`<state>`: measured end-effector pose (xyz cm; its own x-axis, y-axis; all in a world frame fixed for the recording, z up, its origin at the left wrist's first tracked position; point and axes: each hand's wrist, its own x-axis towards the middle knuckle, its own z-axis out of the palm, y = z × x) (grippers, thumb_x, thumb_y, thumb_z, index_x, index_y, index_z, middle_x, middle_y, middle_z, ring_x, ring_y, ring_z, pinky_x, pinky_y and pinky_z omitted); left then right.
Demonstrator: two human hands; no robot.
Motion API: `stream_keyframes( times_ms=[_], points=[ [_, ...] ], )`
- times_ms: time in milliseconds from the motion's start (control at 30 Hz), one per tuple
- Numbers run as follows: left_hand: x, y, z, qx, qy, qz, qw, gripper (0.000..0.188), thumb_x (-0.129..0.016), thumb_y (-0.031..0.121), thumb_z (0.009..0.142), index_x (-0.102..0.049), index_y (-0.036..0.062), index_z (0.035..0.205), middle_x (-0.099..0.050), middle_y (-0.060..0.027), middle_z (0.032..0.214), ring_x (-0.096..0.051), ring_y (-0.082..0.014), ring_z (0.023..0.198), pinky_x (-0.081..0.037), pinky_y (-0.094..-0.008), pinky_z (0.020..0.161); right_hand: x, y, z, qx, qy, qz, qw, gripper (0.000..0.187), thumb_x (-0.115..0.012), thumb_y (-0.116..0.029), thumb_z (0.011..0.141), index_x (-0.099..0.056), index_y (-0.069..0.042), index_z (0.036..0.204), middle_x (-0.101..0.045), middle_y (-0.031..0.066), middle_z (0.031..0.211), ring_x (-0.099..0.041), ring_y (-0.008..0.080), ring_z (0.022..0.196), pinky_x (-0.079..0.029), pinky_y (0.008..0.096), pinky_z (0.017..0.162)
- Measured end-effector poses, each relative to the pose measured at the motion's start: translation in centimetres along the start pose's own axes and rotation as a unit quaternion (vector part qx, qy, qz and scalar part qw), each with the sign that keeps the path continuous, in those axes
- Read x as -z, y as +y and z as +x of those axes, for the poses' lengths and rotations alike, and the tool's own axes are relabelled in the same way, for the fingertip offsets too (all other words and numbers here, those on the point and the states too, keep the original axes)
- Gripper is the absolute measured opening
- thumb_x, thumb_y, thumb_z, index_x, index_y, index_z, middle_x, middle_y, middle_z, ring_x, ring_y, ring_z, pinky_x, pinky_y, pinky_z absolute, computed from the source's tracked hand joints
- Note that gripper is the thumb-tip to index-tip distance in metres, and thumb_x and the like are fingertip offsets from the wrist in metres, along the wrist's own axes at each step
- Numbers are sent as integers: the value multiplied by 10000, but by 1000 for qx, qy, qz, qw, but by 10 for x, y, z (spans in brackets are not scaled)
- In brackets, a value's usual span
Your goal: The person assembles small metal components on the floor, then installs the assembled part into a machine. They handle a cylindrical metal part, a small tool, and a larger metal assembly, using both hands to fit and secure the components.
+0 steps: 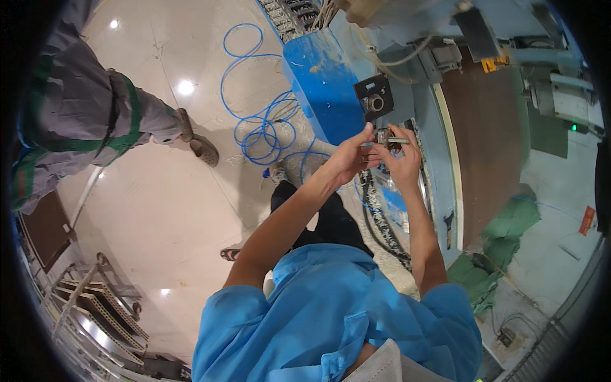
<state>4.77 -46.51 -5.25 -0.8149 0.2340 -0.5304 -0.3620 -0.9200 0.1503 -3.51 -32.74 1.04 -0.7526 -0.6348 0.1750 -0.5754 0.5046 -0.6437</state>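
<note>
Both my hands meet in front of the blue machine, close around a small round metal part (383,136). My right hand (407,167) grips this part, and a short pale rod (399,140) sticks out sideways between its fingers. My left hand (350,158) is beside it with the thumb raised and the fingers curled toward the part. Whether the left fingers bear on the part is hard to make out. Just beyond my fingers, a dark square plate (374,99) with a round metal fitting is attached to the machine.
A blue machine housing (328,86) stands ahead, with a coiled blue hose (267,130) on the floor to its left. At right is a bed with a brown board (487,153) and a green cloth (509,229). Another person's legs (143,114) stand at left, near stacked panels (102,318).
</note>
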Motion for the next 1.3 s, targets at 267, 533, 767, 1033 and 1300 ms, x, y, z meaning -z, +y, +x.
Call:
stream_keyframes(
  times_ms=[267,533,767,1033,1300],
  points=[
    [59,39,67,-342,203,514,760,537,-719,201,848,-586,44,1344,-635,-179,1309,-577,-375,1254,-454,-451,1055,-35,64,51,-29,8,19,999,541,-843,-61,802,-651,-1,1304,-635,114,1185,-643,201,1047,-529,311,877],
    [98,67,122,-467,-4,576,671,677,-738,125,747,-559,109,1400,-551,-163,1452,-439,-392,1410,-355,-476,1184,-37,86,71,32,-50,-41,997,601,-882,-75,736,-672,-71,1300,-642,133,1268,-681,250,1086,-554,349,915],
    [91,60,139,-490,3,598,634,456,-742,149,783,-670,98,1230,-679,-111,1243,-587,-353,1232,-476,-471,1046,-29,87,82,30,-130,-95,986,634,-875,-66,720,-679,-114,1321,-637,107,1319,-648,245,1184,-532,359,994],
    [87,67,138,-463,20,638,615,282,-732,206,861,-712,102,1122,-705,-117,1148,-647,-372,1095,-532,-491,902,-24,96,91,66,-164,-66,982,630,-875,-56,714,-687,-110,1312,-632,111,1338,-636,249,1211,-526,362,1010],
    [88,61,144,-487,42,621,613,268,-733,199,863,-715,116,1117,-719,-99,1101,-666,-359,1048,-555,-474,851,-35,109,81,31,-98,-72,992,620,-928,-113,690,-688,-80,1260,-661,110,1259,-671,218,1082,-545,339,933]
  ],
)
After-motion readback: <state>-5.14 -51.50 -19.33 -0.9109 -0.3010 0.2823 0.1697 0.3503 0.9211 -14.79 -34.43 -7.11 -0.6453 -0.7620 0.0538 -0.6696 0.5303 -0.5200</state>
